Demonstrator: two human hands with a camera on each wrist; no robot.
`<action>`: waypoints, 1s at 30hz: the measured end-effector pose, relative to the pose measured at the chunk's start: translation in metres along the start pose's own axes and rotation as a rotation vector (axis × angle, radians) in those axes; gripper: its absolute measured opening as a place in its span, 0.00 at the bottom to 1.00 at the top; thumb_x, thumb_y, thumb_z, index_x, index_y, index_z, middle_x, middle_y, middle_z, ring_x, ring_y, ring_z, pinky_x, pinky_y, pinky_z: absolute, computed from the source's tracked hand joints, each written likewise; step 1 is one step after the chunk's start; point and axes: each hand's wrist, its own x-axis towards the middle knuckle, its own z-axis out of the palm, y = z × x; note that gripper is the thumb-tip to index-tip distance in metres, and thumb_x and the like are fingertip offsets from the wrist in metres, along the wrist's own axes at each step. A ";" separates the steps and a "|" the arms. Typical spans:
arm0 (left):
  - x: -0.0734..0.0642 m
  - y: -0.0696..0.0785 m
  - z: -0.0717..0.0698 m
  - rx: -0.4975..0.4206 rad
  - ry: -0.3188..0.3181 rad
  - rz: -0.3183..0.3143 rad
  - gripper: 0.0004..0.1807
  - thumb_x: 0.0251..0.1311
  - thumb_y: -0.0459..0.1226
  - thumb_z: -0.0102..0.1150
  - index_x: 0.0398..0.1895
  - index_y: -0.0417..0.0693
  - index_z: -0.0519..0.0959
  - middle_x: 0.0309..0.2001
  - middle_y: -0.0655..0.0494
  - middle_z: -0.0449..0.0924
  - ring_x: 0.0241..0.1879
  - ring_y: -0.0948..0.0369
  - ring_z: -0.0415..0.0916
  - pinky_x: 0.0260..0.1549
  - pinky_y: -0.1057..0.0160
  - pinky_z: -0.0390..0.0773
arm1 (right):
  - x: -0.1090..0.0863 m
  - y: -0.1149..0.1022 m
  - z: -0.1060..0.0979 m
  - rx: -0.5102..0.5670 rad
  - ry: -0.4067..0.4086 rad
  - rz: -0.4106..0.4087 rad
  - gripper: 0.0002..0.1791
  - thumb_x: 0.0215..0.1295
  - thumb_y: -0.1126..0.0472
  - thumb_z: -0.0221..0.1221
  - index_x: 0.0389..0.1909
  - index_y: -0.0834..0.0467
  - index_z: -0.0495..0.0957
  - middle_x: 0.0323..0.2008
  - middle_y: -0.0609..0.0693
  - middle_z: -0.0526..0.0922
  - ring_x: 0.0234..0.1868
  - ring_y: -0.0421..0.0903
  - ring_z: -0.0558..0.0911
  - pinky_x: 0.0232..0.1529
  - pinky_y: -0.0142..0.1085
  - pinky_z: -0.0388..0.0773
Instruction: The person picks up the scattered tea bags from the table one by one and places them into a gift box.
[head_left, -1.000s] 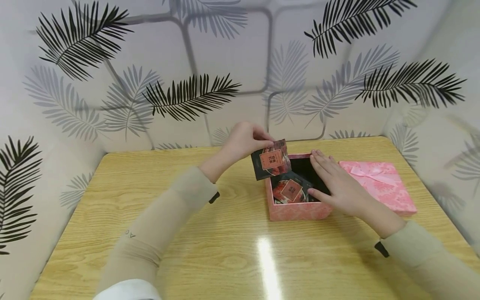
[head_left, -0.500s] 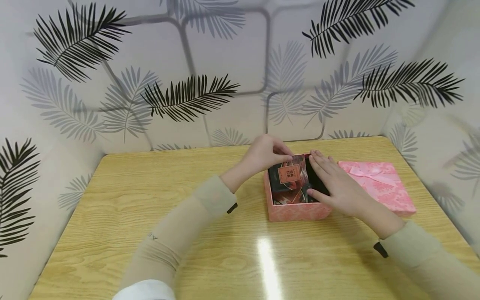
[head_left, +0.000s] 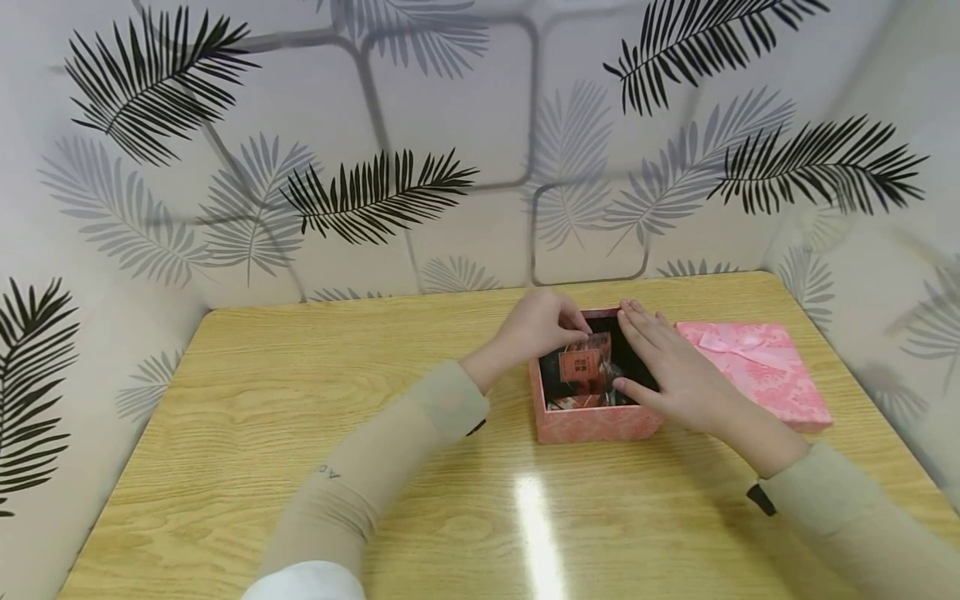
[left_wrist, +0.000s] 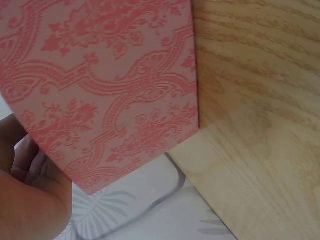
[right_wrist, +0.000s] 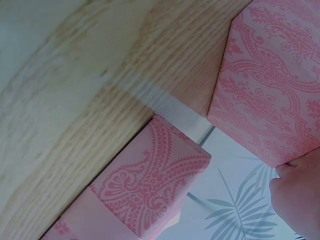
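Note:
A pink patterned box [head_left: 600,425] stands uncovered toward the right of the table. Between thumb and fingers my left hand [head_left: 536,325] pinches the upper edge of a dark sachet with an orange-red label [head_left: 580,365], held down inside the box. Beneath it, part of another sachet [head_left: 573,402] shows at the front of the box. My right hand [head_left: 678,375] lies over the right rim, its fingers straight and together, thumb apart toward the inside. In the left wrist view the box's outer wall [left_wrist: 110,90] hides the fingertips. In the right wrist view only part of my right hand [right_wrist: 300,192] shows.
The pink lid [head_left: 757,367] with its ribbon bow [head_left: 750,350] lies right of the box, close to my right forearm. A light wooden table [head_left: 420,500] runs back to a wall covering [head_left: 450,108] printed with leaves.
My left hand has moved right and down, bringing the sachet from above the box's left rim to inside it. My right hand has stayed on the rim.

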 end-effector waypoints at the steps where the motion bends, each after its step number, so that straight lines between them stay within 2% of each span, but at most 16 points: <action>1: 0.000 0.000 0.001 0.017 -0.002 0.002 0.06 0.70 0.38 0.70 0.41 0.47 0.93 0.43 0.55 0.94 0.44 0.60 0.88 0.43 0.68 0.83 | 0.000 0.000 0.000 -0.001 -0.002 0.002 0.50 0.78 0.44 0.59 0.85 0.67 0.46 0.85 0.66 0.48 0.86 0.65 0.49 0.88 0.55 0.42; 9: 0.002 0.002 0.010 0.186 -0.018 0.023 0.05 0.69 0.39 0.72 0.42 0.51 0.93 0.44 0.59 0.93 0.46 0.63 0.88 0.49 0.67 0.85 | -0.002 -0.002 -0.001 0.006 -0.012 0.013 0.50 0.78 0.43 0.58 0.85 0.67 0.46 0.85 0.66 0.48 0.86 0.65 0.49 0.87 0.57 0.43; 14: 0.002 0.003 0.012 0.249 -0.025 0.018 0.06 0.70 0.39 0.71 0.46 0.51 0.93 0.46 0.59 0.93 0.49 0.62 0.88 0.53 0.65 0.86 | -0.002 -0.002 -0.001 0.009 -0.013 0.018 0.50 0.78 0.43 0.58 0.85 0.66 0.46 0.86 0.65 0.48 0.86 0.64 0.49 0.87 0.56 0.43; 22: 0.002 0.002 0.013 0.261 -0.014 0.023 0.07 0.71 0.40 0.70 0.46 0.50 0.92 0.47 0.59 0.93 0.49 0.62 0.88 0.53 0.64 0.86 | -0.001 -0.001 -0.001 0.002 -0.006 0.008 0.50 0.79 0.43 0.58 0.85 0.66 0.46 0.86 0.65 0.48 0.87 0.64 0.49 0.88 0.55 0.42; 30: -0.002 0.002 0.013 0.203 0.012 0.027 0.08 0.72 0.40 0.69 0.47 0.49 0.92 0.47 0.57 0.93 0.50 0.62 0.88 0.53 0.64 0.86 | 0.000 -0.001 -0.001 -0.001 -0.014 0.017 0.50 0.78 0.43 0.58 0.85 0.66 0.45 0.86 0.65 0.48 0.87 0.64 0.48 0.88 0.55 0.42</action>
